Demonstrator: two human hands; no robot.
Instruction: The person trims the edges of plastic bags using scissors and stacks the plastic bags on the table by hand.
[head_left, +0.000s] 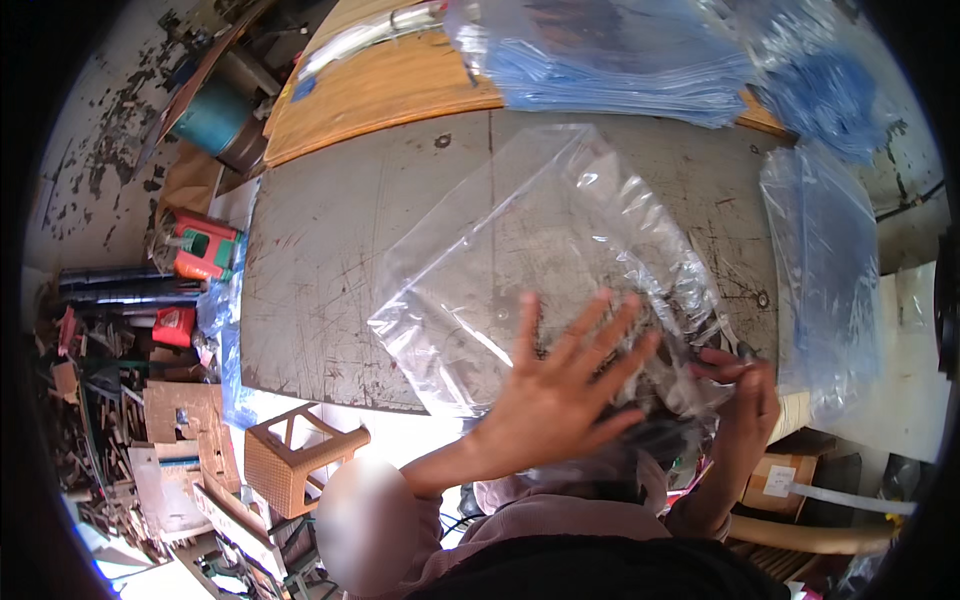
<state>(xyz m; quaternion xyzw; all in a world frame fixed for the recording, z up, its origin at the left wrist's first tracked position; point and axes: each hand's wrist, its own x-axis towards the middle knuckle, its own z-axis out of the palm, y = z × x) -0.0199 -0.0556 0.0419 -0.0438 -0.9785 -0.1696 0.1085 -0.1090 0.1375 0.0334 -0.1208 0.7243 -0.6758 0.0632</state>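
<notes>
Currently, left fingers (pixel 583 332) splayed wide over plastic bag (pixel 500 255); right fingers (pixel 765 395) curled, hold unclear.

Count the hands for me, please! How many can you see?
2. The left hand is spread over the clear bag, and the right hand is by the near right corner of the table. No others show.

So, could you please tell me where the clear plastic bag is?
In the head view, the clear bag lies across the middle and right of the grey table, below the blue plastic stack, with the left hand over it.
</notes>
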